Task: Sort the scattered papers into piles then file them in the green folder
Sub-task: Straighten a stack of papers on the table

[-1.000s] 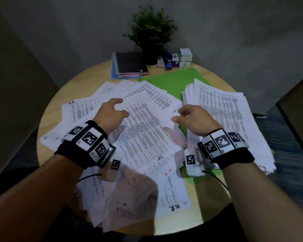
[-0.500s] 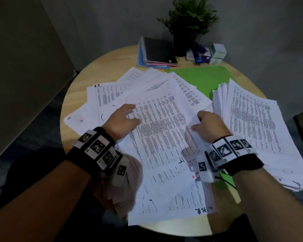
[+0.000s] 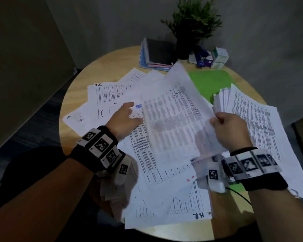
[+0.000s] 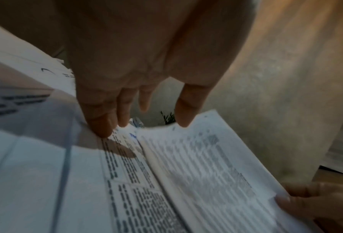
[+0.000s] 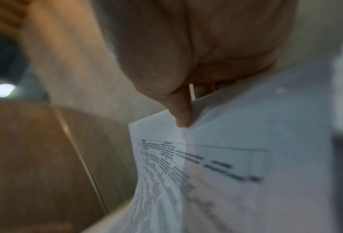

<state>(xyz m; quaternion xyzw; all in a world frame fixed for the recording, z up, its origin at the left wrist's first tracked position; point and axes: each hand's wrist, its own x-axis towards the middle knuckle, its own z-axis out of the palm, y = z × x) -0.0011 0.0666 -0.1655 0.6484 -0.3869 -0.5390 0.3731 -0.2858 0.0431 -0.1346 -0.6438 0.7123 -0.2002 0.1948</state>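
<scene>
One sheet (image 3: 173, 119) pinched in your right hand (image 3: 229, 130) while your flat, spread left hand (image 3: 124, 119) pins the loose papers (image 3: 112, 95) beneath: yank it and they'll probably slide off the counter (image 3: 101, 67), missing the green folder (image 3: 210, 82) beyond your hands.

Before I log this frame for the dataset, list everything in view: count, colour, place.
table: one, round, light wood, under everything
lifted sheet: one, white, printed, raised mid-table
scattered papers: many, white, spread over left and centre
pile: one stack, white, right side, partly on the folder
folder: one, green, far right-centre, partly covered
notebooks: small stack, black on top, blue and pink below, far edge
plant: one, green, dark pot, far edge
small boxes: a few, pale and purple, right of the plant
wristbands: two, black with markers, one per wrist
left hand: fingers straight, on the scattered papers
right hand: pinches the lifted sheet's edge
</scene>
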